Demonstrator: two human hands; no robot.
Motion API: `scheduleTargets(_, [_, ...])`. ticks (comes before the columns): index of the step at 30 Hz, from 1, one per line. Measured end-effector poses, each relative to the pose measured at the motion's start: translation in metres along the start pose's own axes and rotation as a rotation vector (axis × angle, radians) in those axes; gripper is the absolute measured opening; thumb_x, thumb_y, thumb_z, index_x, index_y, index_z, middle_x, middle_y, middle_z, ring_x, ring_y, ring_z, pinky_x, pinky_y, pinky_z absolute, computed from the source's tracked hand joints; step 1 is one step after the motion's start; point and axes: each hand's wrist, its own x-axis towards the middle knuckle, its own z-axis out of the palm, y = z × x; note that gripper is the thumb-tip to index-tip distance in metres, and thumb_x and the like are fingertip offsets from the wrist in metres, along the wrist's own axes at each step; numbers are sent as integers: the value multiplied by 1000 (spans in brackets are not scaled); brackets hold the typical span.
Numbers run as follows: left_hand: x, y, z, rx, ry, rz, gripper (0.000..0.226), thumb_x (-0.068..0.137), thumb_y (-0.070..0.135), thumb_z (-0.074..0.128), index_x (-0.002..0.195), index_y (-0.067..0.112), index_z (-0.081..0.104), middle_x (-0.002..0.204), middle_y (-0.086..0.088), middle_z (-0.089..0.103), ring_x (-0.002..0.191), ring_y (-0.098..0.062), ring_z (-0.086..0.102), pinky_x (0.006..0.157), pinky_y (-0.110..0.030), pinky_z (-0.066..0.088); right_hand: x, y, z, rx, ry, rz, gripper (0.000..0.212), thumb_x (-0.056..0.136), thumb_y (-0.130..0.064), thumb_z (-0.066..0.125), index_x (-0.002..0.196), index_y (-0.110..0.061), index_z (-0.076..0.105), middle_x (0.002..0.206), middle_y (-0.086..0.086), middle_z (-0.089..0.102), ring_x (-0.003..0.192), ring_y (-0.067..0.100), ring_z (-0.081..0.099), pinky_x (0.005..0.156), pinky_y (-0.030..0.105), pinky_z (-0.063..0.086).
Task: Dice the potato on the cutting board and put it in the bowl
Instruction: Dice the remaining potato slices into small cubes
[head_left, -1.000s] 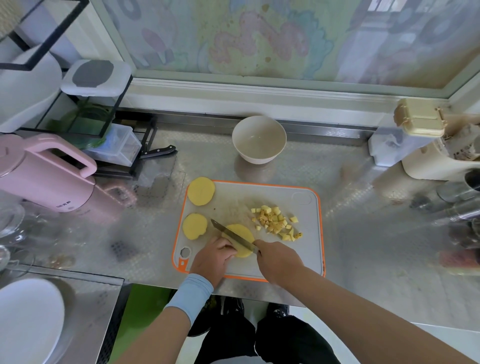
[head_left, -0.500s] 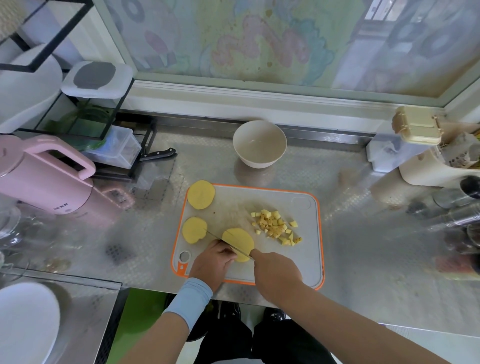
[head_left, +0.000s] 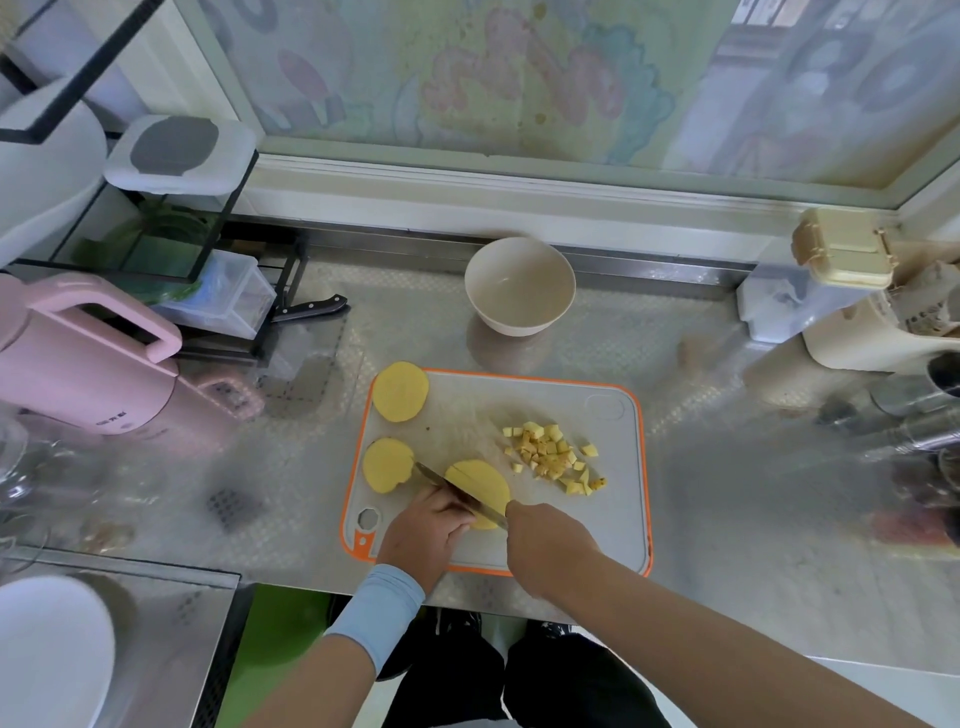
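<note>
Right hand (head_left: 545, 545) is fisted round the knife (head_left: 457, 491). The handle is hidden inside my fingers, and only the blade shows, running out ahead and to the left of the fist. The blade lies diagonally across the potato slice (head_left: 485, 480), edge down on it, tip poking out past the slice's left side. One cut line is visible on the slice just beyond the blade. Left hand (head_left: 426, 535) sits right beside the knife hand on its left, fingers curled, tips holding the near-left edge of that slice down against the cutting board (head_left: 613, 519); blade is touching or almost touching those knuckles, can't tell which. The diced pile (head_left: 550, 454) is on the board ahead and right of the knife hand, near the slice but apart from it. Two uncut rounds are on the board's left side: the nearer round (head_left: 387, 464) is just past the blade tip, and the farther round (head_left: 400, 391) is beyond that, overhanging the board's far-left corner. The bowl (head_left: 519, 286) is off the board on the steel counter (head_left: 727, 493), well ahead of both hands, with no potato in it. A black-handled knife (head_left: 311, 307) lies far ahead-left by the rack.
</note>
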Motion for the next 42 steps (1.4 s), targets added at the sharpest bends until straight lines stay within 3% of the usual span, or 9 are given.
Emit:
scheduleTargets(6, [-2,-3,2,-7,-6,-8,20,80,26,52,82,23,73,90,9,61,92,-12,49,58,-22,48,9,3,18,64,17,4,12,94,-7,41,101,-17,43,82,2,49,72,25,50,61,32,40])
scheduleTargets(14, [-3,-2,3,-11,11,23,18,84,25,54,82,20,71,90,8,60,91,-14,49,61,-22,47,13,11,28,76,56,-35,17,100,-15,39,114,-13,48,103,10,63,74,25,47,63,31,36])
scheduleTargets(19, [-3,0,3,-26,20,16,16,83,21,55,83,19,71,90,6,60,91,-16,50,64,-24,46,11,13,31,83,115,-72,22,100,-13,39,122,-14,42,80,-2,47,69,22,47,45,25,22])
scheduleTargets(25, [-4,2,3,-19,14,-14,20,85,23,52,83,18,71,91,5,61,92,-15,50,60,-31,51,6,12,29,123,101,-88,45,93,-4,39,132,-26,32,76,-1,53,66,23,52,55,34,38])
scheduleTargets(29, [-2,11,-2,34,44,80,21,84,17,51,84,15,72,91,2,64,90,-15,51,63,-23,46,6,11,27,117,110,-68,37,94,-5,37,124,-26,37,72,0,51,63,24,51,50,32,35])
scheduleTargets(35, [-7,6,2,43,60,32,22,86,18,49,79,14,70,86,2,62,88,-15,49,52,-29,50,4,7,20,97,92,-58,23,96,-7,37,114,-20,44,68,-1,45,55,17,41,45,29,27])
scheduleTargets(42, [-9,2,7,-27,106,63,23,87,17,51,77,11,71,84,0,62,89,-16,51,58,-27,50,-5,4,10,51,105,-36,12,98,-9,39,103,-19,41,70,-2,44,56,19,43,45,29,26])
